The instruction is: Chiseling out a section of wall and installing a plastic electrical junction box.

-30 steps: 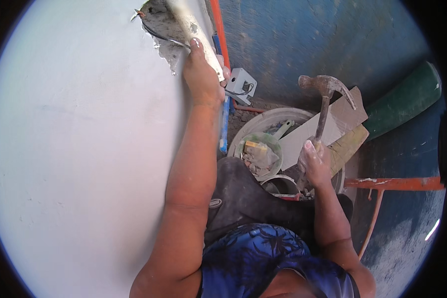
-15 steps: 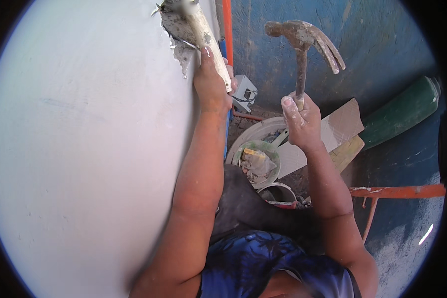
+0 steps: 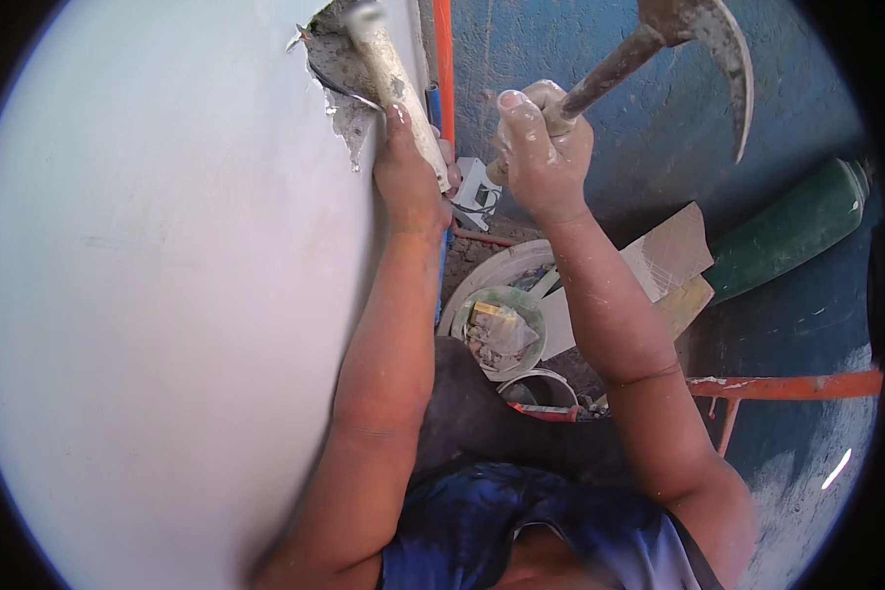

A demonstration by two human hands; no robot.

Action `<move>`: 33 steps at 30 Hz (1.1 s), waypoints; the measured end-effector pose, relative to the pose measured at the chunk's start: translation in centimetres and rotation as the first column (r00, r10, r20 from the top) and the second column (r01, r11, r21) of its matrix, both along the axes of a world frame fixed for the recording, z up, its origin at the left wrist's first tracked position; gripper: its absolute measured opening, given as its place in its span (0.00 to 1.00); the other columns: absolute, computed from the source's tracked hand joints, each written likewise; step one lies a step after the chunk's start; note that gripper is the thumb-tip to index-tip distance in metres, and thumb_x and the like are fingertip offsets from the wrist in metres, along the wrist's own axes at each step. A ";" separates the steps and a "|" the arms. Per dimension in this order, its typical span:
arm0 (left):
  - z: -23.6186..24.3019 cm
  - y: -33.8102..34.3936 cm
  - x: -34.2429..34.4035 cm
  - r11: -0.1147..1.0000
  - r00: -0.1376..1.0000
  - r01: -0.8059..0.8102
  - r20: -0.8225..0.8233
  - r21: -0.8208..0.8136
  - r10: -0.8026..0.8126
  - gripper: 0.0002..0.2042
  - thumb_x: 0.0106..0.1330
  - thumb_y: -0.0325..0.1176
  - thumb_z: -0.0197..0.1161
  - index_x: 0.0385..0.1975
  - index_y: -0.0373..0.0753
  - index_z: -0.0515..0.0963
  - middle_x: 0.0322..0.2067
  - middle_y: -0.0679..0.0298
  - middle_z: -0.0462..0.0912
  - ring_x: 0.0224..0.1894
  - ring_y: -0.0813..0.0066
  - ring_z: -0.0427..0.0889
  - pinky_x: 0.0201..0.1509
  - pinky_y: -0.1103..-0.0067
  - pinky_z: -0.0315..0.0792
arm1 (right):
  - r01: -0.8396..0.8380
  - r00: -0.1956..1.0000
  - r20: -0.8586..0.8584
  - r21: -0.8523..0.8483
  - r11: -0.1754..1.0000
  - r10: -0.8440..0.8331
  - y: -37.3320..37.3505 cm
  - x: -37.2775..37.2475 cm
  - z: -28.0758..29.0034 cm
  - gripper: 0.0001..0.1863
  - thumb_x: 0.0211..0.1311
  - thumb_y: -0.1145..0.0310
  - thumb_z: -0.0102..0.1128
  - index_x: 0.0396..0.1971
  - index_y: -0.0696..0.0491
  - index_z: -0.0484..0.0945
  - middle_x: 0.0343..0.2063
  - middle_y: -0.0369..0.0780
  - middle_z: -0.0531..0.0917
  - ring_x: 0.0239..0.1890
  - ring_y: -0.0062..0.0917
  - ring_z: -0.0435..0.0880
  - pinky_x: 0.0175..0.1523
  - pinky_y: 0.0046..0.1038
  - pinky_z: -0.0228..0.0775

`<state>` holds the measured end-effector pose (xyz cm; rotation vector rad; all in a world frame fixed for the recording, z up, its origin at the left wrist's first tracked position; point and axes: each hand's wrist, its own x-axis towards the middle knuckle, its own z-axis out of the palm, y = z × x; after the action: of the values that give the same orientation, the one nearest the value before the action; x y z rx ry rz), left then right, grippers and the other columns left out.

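Note:
My left hand [image 3: 410,182] is closed around a thick whitish rod [image 3: 393,74] smeared with plaster. The rod leans up and left into a ragged hole [image 3: 339,54] in the white wall [image 3: 187,246]; its blurred upper end does not show clearly. A dark, cable-like strand crosses the broken edge beside it. My right hand [image 3: 551,147] grips a worn claw hammer [image 3: 615,69] by its handle, raised in front of the blue wall. The hammer tilts to the upper right, its claw curving downward and part of its head beyond the upper edge. White dust coats my right fingers.
An orange upright pipe [image 3: 444,69] runs beside the wall's edge, above a small grey box [image 3: 476,192]. Below stand a bucket of rubble [image 3: 531,344] and a large round tub [image 3: 452,300]. Cardboard [image 3: 674,241], a green cylinder [image 3: 792,231] and an orange bar [image 3: 796,386] lie right.
My right hand has moved up and left, and the hammer has swung from nearly upright to a rightward tilt. My left hand and the rod stay nearly in place.

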<state>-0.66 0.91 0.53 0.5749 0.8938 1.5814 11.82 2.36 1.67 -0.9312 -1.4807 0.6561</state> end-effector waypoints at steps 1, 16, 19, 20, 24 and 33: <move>-0.3 0.2 0.2 1.000 1.000 -0.013 -0.019 0.008 0.013 0.25 0.70 0.62 0.45 0.31 0.43 0.68 0.17 0.68 0.67 0.13 0.76 0.65 0.16 0.81 0.57 | 0.023 1.000 0.020 0.081 0.996 -0.025 -0.3 -0.1 -0.8 0.17 0.62 0.58 0.58 0.27 0.59 0.75 0.20 0.45 0.77 0.25 0.33 0.76 0.36 0.34 0.69; 0.3 -1.6 1.1 0.998 0.999 -0.008 0.051 -0.067 0.011 0.26 0.73 0.58 0.43 0.38 0.35 0.70 0.16 0.65 0.69 0.12 0.76 0.66 0.14 0.80 0.58 | -0.039 0.995 -0.104 -0.324 0.945 0.006 -2.6 3.2 -1.2 0.13 0.61 0.63 0.60 0.27 0.58 0.75 0.19 0.36 0.75 0.22 0.19 0.72 0.31 0.26 0.67; -1.1 -2.9 2.2 0.999 0.986 -0.030 -0.168 -0.042 0.022 0.26 0.74 0.55 0.44 0.38 0.33 0.71 0.15 0.64 0.69 0.12 0.77 0.66 0.14 0.80 0.61 | -0.093 0.969 -0.248 -0.322 0.942 0.011 -5.8 5.8 -2.3 0.10 0.61 0.66 0.60 0.27 0.55 0.73 0.18 0.31 0.72 0.20 0.11 0.68 0.26 0.21 0.61; -1.5 -2.9 2.1 0.999 0.988 -0.043 -0.147 -0.020 0.039 0.25 0.74 0.54 0.45 0.37 0.32 0.71 0.15 0.64 0.68 0.12 0.77 0.66 0.15 0.79 0.63 | -0.105 0.960 -0.281 -0.322 0.941 0.011 -6.9 6.2 -2.6 0.10 0.62 0.66 0.60 0.26 0.55 0.71 0.18 0.31 0.71 0.19 0.11 0.66 0.25 0.20 0.59; 0.7 -2.5 1.1 0.997 0.984 -0.069 -0.161 0.039 0.074 0.25 0.71 0.60 0.46 0.32 0.40 0.68 0.15 0.66 0.68 0.11 0.75 0.66 0.13 0.81 0.55 | -0.165 0.938 -0.346 -0.351 0.922 0.036 -9.1 7.5 -4.1 0.10 0.62 0.67 0.60 0.26 0.54 0.69 0.17 0.30 0.70 0.18 0.12 0.65 0.23 0.20 0.57; 1.3 -0.3 0.3 0.998 0.999 -0.028 -0.044 0.047 0.031 0.27 0.71 0.58 0.47 0.43 0.33 0.68 0.14 0.63 0.66 0.09 0.75 0.62 0.11 0.80 0.55 | -0.210 0.933 -0.357 -0.421 0.883 0.052 -9.4 6.8 -3.9 0.10 0.62 0.66 0.60 0.28 0.54 0.69 0.18 0.30 0.69 0.17 0.12 0.65 0.22 0.20 0.56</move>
<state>-0.36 0.60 1.84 0.6346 0.9040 1.6252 18.66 -7.07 -2.21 -1.0103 -1.1045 1.2392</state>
